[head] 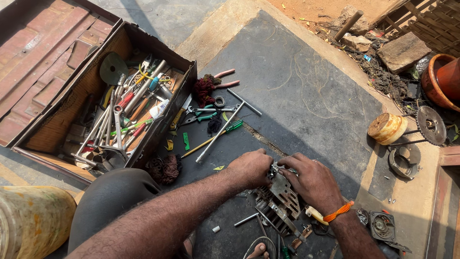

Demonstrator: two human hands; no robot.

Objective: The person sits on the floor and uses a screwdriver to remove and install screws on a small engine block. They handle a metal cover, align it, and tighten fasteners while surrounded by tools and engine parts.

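A grey finned metal engine part [280,199] lies on the dark concrete floor [297,96] in front of me. My left hand [250,168] rests on its upper left edge with the fingers curled against it. On its top my right hand [311,181] presses down with bent fingers; an orange thread is tied round that wrist. Whether either hand holds a small tool or piece is hidden by the fingers. My dark-clothed knee [108,201] is at the lower left and a toe [259,249] shows at the bottom.
An open rusty metal toolbox [57,120] full of spanners and screwdrivers stands at the left. Loose pliers [206,114], a T-handle wrench [225,122] and rags lie beside it. A yellow cylinder and toothed disc [407,127], a clay pot [443,79], stones and small parts sit at the right.
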